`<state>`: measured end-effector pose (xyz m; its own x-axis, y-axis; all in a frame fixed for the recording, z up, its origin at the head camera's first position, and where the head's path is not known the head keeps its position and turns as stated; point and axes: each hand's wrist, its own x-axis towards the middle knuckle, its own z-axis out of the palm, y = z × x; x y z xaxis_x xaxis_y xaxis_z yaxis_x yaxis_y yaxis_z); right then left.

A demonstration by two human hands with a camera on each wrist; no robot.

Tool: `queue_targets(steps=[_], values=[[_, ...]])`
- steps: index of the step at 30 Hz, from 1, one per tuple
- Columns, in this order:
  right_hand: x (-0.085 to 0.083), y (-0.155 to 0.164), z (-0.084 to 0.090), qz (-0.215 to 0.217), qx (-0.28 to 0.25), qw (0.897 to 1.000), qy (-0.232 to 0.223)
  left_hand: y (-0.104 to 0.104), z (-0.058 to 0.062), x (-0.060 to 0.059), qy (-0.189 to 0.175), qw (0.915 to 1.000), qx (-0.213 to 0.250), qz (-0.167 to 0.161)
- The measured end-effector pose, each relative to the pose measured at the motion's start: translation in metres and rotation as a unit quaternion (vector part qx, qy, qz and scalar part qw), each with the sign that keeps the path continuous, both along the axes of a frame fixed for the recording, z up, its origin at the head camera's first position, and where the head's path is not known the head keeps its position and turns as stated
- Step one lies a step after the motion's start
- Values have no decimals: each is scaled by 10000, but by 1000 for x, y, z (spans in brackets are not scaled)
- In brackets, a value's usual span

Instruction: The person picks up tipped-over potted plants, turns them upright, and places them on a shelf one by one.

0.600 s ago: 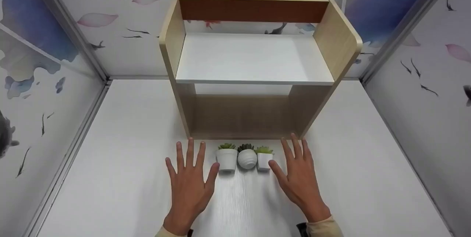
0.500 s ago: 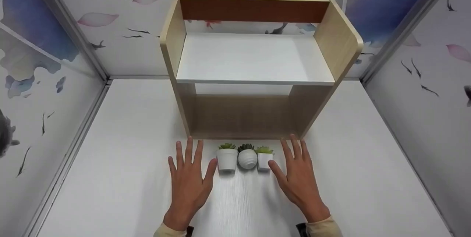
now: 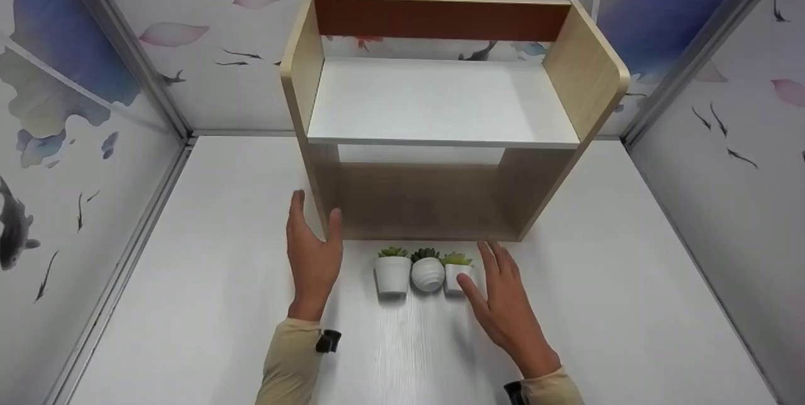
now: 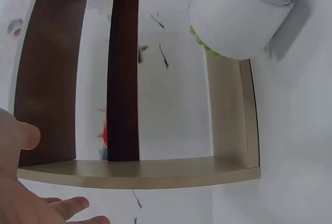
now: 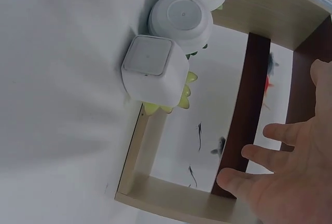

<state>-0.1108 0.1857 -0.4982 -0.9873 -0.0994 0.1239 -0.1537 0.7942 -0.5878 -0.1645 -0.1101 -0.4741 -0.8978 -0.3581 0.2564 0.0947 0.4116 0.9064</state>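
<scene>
A two-tier wooden shelf (image 3: 591, 72) with a white middle board (image 3: 440, 103) stands on the white table. Three small potted succulents lie on their sides in front of it, bases toward me: a tapered pot (image 3: 393, 276), a round ribbed pot (image 3: 427, 275) and a squarish pot (image 3: 456, 279). My left hand (image 3: 312, 260) is at the lower front of the shelf's left side, thumb and fingers apart on either side of the panel edge in the head view. My right hand (image 3: 506, 310) hovers beside the squarish pot, fingers extended, holding nothing.
Printed panels with fish and petals wall in the table (image 3: 157, 279) at the back and both sides. Metal framing (image 3: 119, 34) runs along the corners. Dark straps (image 3: 327, 341) circle the wrists.
My left hand has moved forward and turned from palm-down with spread fingers to edge-on beside the shelf's left panel. The right hand has shifted only slightly; the head view has tilted a little.
</scene>
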Motion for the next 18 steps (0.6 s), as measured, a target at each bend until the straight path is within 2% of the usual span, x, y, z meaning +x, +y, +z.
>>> queue_targets(steps=[3,6,9,13,18], values=[[-3,-1,-3,15,-57,10000,-2,-4,-1,-20,168,9994,295,53],[-5,1,-6,-11,-106,9999,38,-3,-5,-37,292,9979,577,-76],[-7,3,-9,-41,-149,9998,95,-2,-11,-50,307,9968,714,-176],[-10,2,-15,-70,-337,9994,37,-2,-15,-62,207,9967,769,-144],[-14,0,-22,-49,-577,9981,-228,-7,-18,-69,173,9967,794,-18]])
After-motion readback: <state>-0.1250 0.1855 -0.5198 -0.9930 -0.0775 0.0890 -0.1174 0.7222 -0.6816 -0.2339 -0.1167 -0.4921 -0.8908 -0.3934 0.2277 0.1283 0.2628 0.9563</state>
